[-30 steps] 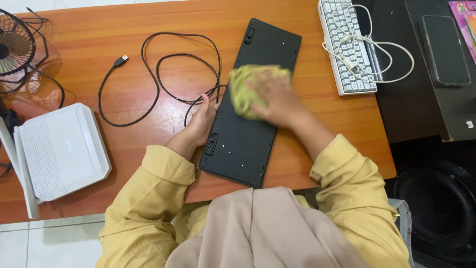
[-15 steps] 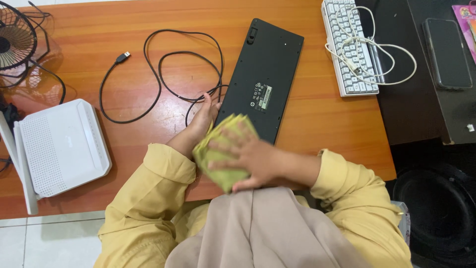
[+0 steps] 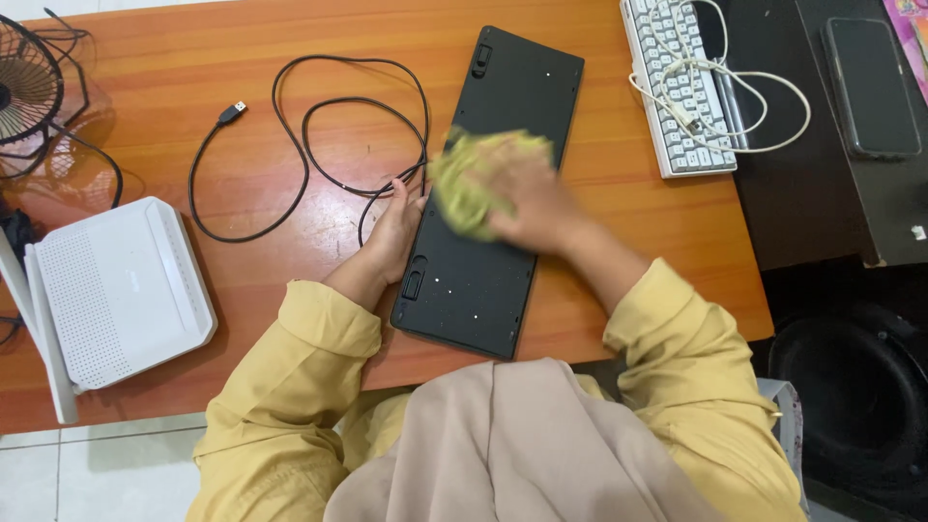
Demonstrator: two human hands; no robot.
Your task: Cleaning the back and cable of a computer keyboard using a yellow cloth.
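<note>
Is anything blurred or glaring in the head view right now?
Head view: the right hand and green cloth are motion-blurred on the black keyboard; the left hand is sharp; soft glare sits on the desk near the cable.

A home desk or small office corner: an orange wooden desk (image 3: 619, 242) carries a white router (image 3: 121, 290), a small fan (image 3: 29, 82), two keyboards, a phone (image 3: 870, 87), above pale floor tiles (image 3: 97, 474).

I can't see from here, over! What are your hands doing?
Right hand presses green cloth on upturned black keyboard. Left hand steadies its edge. Black cable beside.
</note>
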